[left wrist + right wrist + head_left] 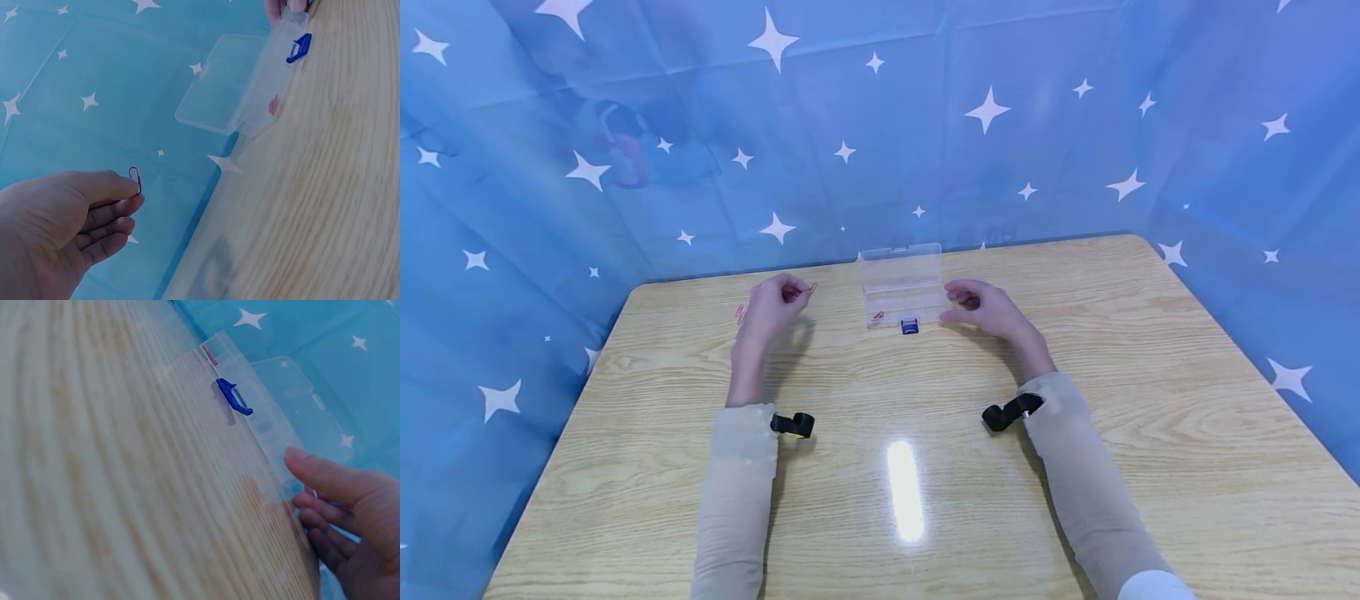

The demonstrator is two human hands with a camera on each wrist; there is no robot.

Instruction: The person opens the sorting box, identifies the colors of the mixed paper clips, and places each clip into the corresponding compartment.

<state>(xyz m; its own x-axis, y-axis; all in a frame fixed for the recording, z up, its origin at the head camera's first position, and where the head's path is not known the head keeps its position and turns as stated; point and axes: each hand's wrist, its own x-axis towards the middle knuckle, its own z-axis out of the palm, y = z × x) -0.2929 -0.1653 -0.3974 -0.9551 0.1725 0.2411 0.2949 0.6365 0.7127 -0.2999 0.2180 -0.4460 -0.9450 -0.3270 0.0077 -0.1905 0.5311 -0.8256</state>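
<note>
Thumb and index finger of my left hand (pixel 769 307) pinch a red paper clip (pixel 135 180), held above the table left of a clear plastic box (pixel 887 305). The box stands with its lid (pixel 901 265) raised at the back, and its blue latch (pixel 909 326) hangs at the front. Red paper clips (pixel 877 316) lie in its front left compartment. At the box's right end, my right hand (pixel 988 310) holds it, with the thumb at the front corner and the fingers curled behind. More red paper clips (pixel 740 313) lie on the table, partly hidden by my left hand.
The wooden table (pixel 850 483) ends just behind the box, where a blue curtain (pixel 880 125) with white stars hangs. A black wrist camera (pixel 793 425) sits on the left sleeve, and another wrist camera (pixel 1011 412) on the right.
</note>
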